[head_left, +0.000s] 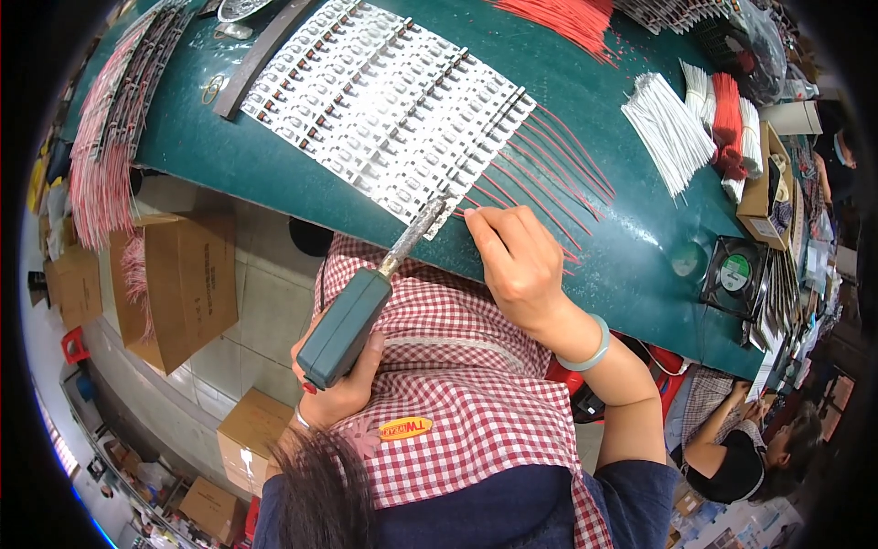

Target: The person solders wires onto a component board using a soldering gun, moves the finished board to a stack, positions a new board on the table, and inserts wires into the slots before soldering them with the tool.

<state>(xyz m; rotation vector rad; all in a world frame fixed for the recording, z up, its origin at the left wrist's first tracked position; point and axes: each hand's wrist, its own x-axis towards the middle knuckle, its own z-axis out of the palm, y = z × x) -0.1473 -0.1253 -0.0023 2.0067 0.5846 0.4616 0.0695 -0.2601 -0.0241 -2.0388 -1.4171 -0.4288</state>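
My left hand (343, 389) is closed round the handle of a dark green soldering gun (343, 329). Its metal barrel (412, 236) points up and right, the tip at the near right corner of a white circuit board panel (384, 110). At that same corner, my right hand (519, 261) pinches a thin red wire (462, 214) between thumb and forefinger, its end close to the hot tip. Several other red wires (558, 169) fan out from the panel's right edge. Rows of small parts cover the panel. Whether the tip touches the board I cannot tell.
A dark bar (261, 69) lies along the panel's left side. Red wires (567, 23) and white wires (668, 133) are spread farther back. Wired boards (119, 110) hang over the far left. A fan (733, 273) stands at right; a person (741, 448) sits beyond.
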